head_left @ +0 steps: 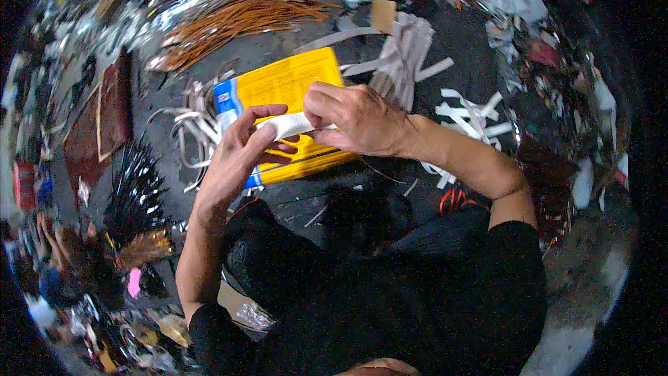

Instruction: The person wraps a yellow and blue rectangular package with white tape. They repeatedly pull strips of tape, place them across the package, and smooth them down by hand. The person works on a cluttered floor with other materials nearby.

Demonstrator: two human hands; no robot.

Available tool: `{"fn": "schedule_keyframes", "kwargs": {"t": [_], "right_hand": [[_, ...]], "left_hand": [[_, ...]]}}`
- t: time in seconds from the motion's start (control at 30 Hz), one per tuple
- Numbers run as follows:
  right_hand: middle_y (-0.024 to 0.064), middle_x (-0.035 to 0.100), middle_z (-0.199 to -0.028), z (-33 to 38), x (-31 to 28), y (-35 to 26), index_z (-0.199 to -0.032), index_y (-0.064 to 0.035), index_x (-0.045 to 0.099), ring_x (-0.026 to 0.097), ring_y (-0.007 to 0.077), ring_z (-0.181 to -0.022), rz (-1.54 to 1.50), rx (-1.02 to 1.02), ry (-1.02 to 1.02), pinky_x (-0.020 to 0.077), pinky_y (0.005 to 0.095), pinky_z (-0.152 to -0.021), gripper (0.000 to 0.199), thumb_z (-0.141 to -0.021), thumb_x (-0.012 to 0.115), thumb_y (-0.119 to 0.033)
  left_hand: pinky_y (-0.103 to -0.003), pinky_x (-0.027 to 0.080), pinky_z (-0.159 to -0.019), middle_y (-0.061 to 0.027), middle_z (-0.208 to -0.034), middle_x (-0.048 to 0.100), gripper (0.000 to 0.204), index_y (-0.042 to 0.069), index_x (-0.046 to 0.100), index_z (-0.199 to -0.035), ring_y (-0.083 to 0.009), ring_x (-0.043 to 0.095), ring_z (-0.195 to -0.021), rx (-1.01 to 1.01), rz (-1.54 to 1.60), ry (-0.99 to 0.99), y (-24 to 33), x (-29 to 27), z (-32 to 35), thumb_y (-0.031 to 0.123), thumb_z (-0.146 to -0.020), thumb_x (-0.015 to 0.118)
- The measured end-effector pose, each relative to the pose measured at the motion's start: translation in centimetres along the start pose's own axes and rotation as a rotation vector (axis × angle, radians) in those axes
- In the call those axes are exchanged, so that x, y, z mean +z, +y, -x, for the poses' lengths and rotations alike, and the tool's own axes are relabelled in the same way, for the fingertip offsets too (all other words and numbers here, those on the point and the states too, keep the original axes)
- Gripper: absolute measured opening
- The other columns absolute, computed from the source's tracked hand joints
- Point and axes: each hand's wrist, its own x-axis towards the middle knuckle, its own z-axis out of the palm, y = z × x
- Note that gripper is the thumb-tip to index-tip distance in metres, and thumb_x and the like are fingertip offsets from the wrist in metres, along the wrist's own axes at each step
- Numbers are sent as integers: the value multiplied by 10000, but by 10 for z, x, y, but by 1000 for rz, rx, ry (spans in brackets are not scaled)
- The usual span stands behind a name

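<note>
Head view: the left hand [245, 145] is pinching a white strip [291, 124]. The right hand [363, 121] is pinching too, seemingly steadying it.

White strip [287, 125] between your left hand [240, 146] and right hand [360, 120]
You pinch it over the yellow packet [278, 80]; pale strips [191, 127] lie by its left edge, a grey bundle [405, 56] past its upper right corner.

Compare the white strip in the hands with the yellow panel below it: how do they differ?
Colour: the white strip looks plain; the yellow panel has a blue-and-white edge.
Size: the strip is narrow; the panel is much broader.
Pose: the strip is held between the left hand and right hand; the panel lies beneath them.
Both are partly covered by the hands.
</note>
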Motion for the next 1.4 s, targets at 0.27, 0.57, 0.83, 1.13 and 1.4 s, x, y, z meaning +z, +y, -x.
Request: {"fn": "schedule_keyframes", "kwargs": {"t": [0.27,0.57,0.83,1.13,1.4], "right_hand": [[81,628,-767,15,1,37,-967,-27,600,622,198,-688,-390,433,-225,503,321,-638,250,-862,675,-241],[54,595,-798,40,-26,55,-923,-6,637,576,149,-722,125,540,-253,446,284,-645,230,-844,683,-218],[142,613,-986,-72,99,6,-972,-27,645,604,300,-949,-153,-30,55,485,383,-838,163,-857,657,-142],[158,627,-955,-109,162,-6,-993,-14,623,619,340,-916,-319,10,110,510,389,-819,147,-879,608,-106],[115,605,-860,-106,170,7,-1004,-35,658,623,279,-798,-279,-90,162,513,349,-721,173,-832,650,-21]], "left_hand": [[-220,470,-602,-33,-806,672,195,22,626,-936,-75,595,-682,86,-259,403,-43,-105,30,199,-883,688],[-235,480,-697,-36,-867,649,293,-1,570,-1182,-88,573,-749,136,-139,362,-87,-106,23,136,-927,614],[-231,486,-694,-39,-871,679,178,0,658,-1027,-86,613,-773,135,-173,581,-99,-109,31,134,-910,638],[-213,477,-630,-44,-817,678,174,-11,662,-987,-69,598,-721,207,-196,758,-121,-111,19,129,-886,681],[-221,457,-636,-32,-820,662,196,8,634,-939,-80,575,-698,228,-146,713,-130,-111,14,203,-923,637]]}}
